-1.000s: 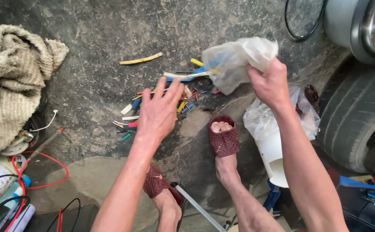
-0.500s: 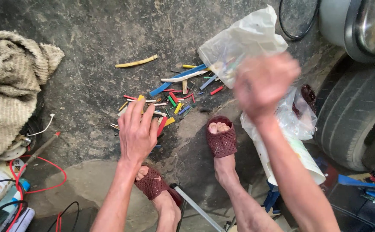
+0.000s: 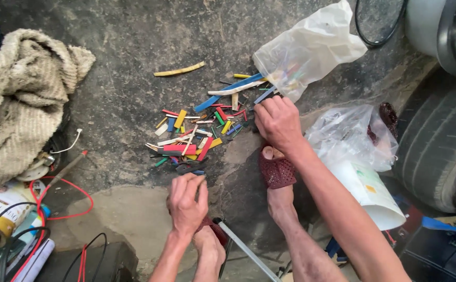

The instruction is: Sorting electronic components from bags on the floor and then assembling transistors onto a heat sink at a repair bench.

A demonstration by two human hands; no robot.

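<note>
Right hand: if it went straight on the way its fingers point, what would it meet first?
Probably the clear plastic bag lying just beyond the right hand, with loose coloured tube pieces beside that line; depth is unclear.

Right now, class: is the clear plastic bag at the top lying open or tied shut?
Open. The clear plastic bag lies on its side, mouth towards the coloured tube pieces, some still inside.

Hidden fingertips, cloudy bag, cropped edges

The left hand [image 3: 187, 201] curls over its own fingertips, so what its grip pinches is too small to tell, and it hides the dark red perforated sandal [image 3: 213, 230] beneath. The milky translucent plastic bag [image 3: 307, 49] blurs its coloured contents. The grey rubber tyre [image 3: 439, 143] and beige knitted cloth [image 3: 22, 99] run off frame.
</note>
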